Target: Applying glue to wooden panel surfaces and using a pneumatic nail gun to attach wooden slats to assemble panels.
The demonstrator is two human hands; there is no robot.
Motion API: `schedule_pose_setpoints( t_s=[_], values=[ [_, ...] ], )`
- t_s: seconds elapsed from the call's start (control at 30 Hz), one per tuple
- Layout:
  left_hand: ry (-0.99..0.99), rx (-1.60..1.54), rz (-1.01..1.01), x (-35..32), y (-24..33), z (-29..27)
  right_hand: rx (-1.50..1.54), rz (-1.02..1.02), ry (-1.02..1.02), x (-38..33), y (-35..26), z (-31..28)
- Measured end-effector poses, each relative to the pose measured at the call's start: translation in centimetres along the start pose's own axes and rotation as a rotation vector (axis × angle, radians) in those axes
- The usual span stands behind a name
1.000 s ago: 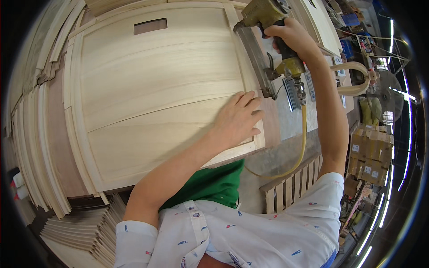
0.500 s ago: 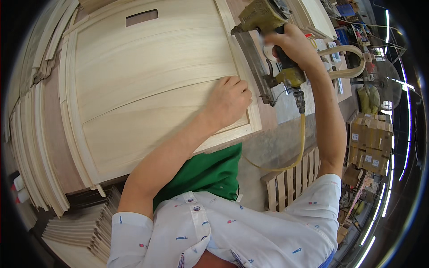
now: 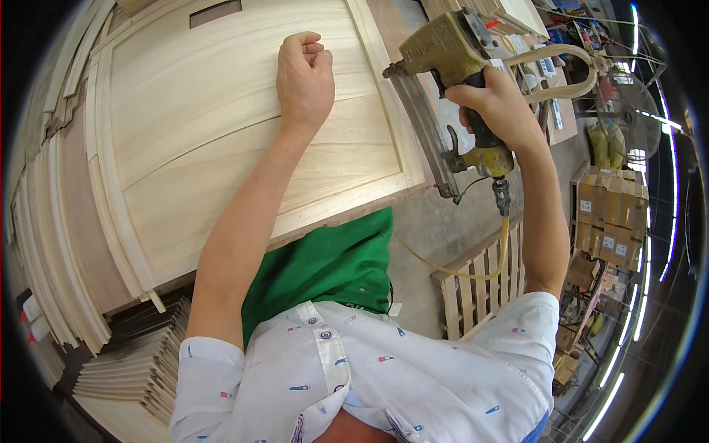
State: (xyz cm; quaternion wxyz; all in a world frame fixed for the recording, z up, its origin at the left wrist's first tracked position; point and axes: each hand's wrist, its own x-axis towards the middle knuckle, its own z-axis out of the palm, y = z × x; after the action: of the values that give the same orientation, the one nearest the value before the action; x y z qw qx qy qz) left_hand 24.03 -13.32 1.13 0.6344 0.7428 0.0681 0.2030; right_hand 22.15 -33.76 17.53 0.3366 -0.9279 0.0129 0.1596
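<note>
Wrapped round the black handle of a worn yellow-green air nail gun (image 3: 450, 46), my right hand (image 3: 502, 111) holds it beyond the right edge of a pale wooden panel. The gun's long magazine (image 3: 425, 129) slants down over that side, and a yellow air hose (image 3: 505, 244) runs from its lower end. Above the middle of the framed wooden panel (image 3: 221, 96), my left hand (image 3: 306, 85) is closed, its fingers loosely curled. What is inside those fingers, if anything, is hidden. A seam crosses the panel, and a small rectangular cutout (image 3: 216, 13) shows near its far edge.
Stacked wooden strips (image 3: 55, 236) line the left side. Below them stands a pile of slatted wooden pieces (image 3: 140, 369). A green cloth (image 3: 325, 258) hangs at my waist. To the right are a wooden pallet (image 3: 480, 280), cardboard boxes (image 3: 613, 214) and a fan (image 3: 628, 118).
My left hand has lifted from the panel's lower right part and moved up and left over its middle. The nail gun has shifted slightly down and right in my right hand.
</note>
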Motion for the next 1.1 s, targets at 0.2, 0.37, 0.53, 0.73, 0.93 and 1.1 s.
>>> schedule_pose_setpoints(
  t_s=[0.2, 0.37, 0.53, 0.73, 0.93, 1.1],
  values=[
    [-0.039, 0.041, 0.024, 0.3, -0.5, 0.0, 0.018, 0.003, 0.009, -1.1, 1.5, 0.5],
    [-0.057, 0.077, 0.061, 0.1, -0.5, 0.0, 0.03, 0.035, 0.049, -4.5, 2.2, 0.7],
    [-0.07, 0.106, 0.088, -0.1, -1.1, 0.0, 0.032, 0.077, 0.014, -5.5, 3.4, 0.9],
    [-0.07, 0.122, 0.156, -0.4, -1.1, 0.3, 0.111, 0.11, 0.021, -8.9, 3.8, 1.0],
    [-0.073, 0.213, 0.238, -0.1, -1.3, 0.0, 0.085, 0.121, 0.011, -8.7, 5.5, 0.2],
    [-0.086, 0.158, 0.163, -0.4, -0.8, -0.5, 0.25, 0.051, 0.131, -6.6, 8.7, -2.7]
  ],
)
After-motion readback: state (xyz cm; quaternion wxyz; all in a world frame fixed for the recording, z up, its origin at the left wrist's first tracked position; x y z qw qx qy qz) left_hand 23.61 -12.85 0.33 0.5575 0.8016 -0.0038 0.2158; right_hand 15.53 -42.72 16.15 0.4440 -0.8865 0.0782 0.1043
